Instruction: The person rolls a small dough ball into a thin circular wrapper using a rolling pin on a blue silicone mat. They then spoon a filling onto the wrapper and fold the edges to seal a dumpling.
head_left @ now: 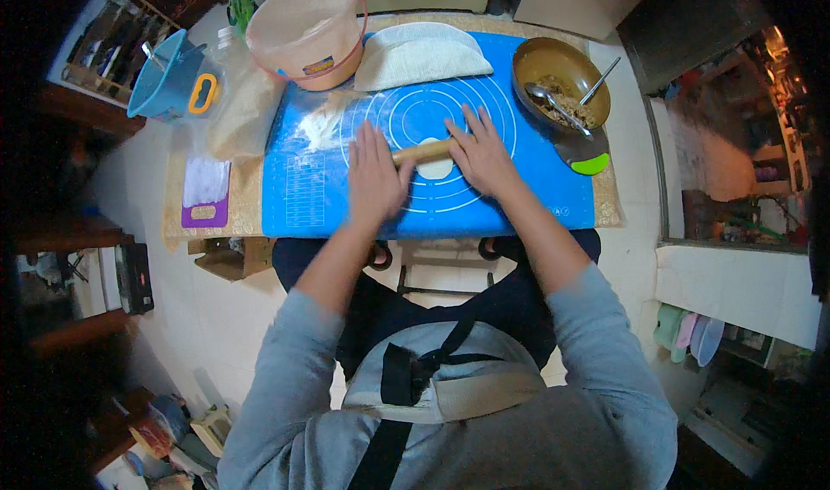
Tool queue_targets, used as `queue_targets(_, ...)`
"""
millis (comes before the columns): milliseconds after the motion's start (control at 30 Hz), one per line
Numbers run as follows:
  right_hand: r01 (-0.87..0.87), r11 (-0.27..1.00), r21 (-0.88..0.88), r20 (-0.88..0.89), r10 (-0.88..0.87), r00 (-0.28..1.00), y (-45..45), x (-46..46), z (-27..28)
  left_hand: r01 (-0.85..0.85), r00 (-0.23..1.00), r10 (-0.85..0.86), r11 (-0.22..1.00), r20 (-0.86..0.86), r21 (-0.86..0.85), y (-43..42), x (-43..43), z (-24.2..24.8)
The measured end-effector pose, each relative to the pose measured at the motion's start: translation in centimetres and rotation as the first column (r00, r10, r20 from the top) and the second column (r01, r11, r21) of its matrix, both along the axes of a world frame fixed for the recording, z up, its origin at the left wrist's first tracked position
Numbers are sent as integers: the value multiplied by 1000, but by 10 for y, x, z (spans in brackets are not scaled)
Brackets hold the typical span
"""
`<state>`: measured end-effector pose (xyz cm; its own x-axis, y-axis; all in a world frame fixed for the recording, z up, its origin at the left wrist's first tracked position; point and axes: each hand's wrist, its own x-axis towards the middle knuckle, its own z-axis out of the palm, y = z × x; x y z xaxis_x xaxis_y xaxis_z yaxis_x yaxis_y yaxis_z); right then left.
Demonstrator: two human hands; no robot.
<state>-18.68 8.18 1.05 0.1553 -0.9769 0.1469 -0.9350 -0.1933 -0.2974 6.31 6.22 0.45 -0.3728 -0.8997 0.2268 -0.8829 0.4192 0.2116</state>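
On a blue silicone pastry mat [415, 221] printed with white circles lies a small flattened round of dough [436, 168]. A wooden rolling pin [425, 151] rests across its upper part. My left hand [376, 172] presses on the pin's left end, fingers stretched forward. My right hand [480, 153] bears on its right end, palm down, fingers spread. Neither hand's fingers wrap around the pin. Loose flour [319, 127] is scattered left of the circles. A folded white cloth [425, 56] lies at the mat's back edge.
A bowl [561, 81] of filling with spoons stands at back right, above a green-edged scraper [589, 163]. At left are a pink translucent bucket [305, 30], a bag of flour-like powder [240, 114], a blue basket [168, 78] and a purple cutting board [205, 214].
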Motion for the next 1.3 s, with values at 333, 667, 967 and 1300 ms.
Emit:
queue_targets(333,-8,993,118,-98,20,995,21,-11,-1,-73,991,64,995,-115,-73,21,-5,12)
queue_targets(667,318,938,-139,138,-299,944,32,-59,-19,416,898,-409,909,-162,13,25,-56,11)
queue_targets(967,30,999,-26,-34,-31,999,29,-34,4,73,968,-61,996,-244,41,-14,-7,26)
queue_targets(1300,81,997,21,-23,-80,997,55,-18,10,102,992,-110,987,57,125,30,-14,22)
